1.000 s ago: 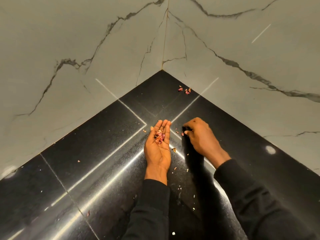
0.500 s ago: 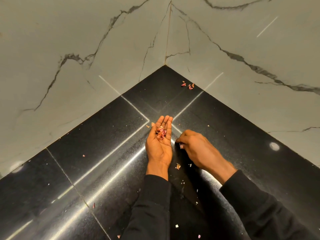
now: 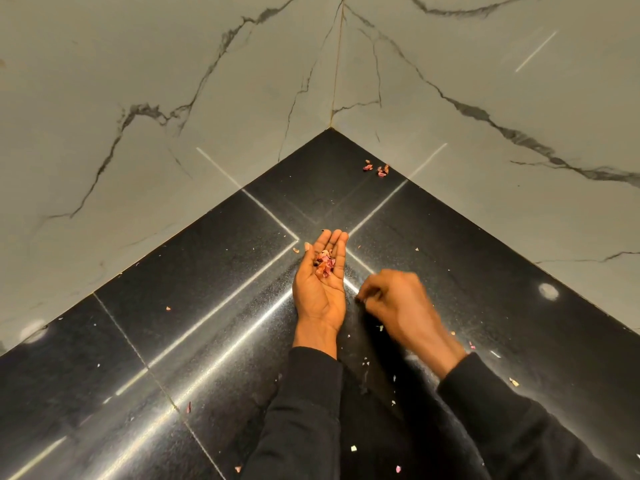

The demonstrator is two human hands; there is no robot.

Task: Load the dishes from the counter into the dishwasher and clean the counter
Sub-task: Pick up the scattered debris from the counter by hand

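Black counter (image 3: 207,323); left hand (image 3: 320,289) spread palm-up under pink scraps (image 3: 325,263); right hand (image 3: 398,303) curled, blurred, grasp unclear.

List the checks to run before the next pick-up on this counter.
1. Left hand palm up, fingers straight, fit to carry: ok.
2. Pink scraps resting in that palm: ok.
3. Room in the palm for more: ok, the heap is small.
4. Right hand pinching a scrap: cannot tell, it is blurred.
5. Counter free of scraps: not ok, a corner pile and scattered bits lie on it.
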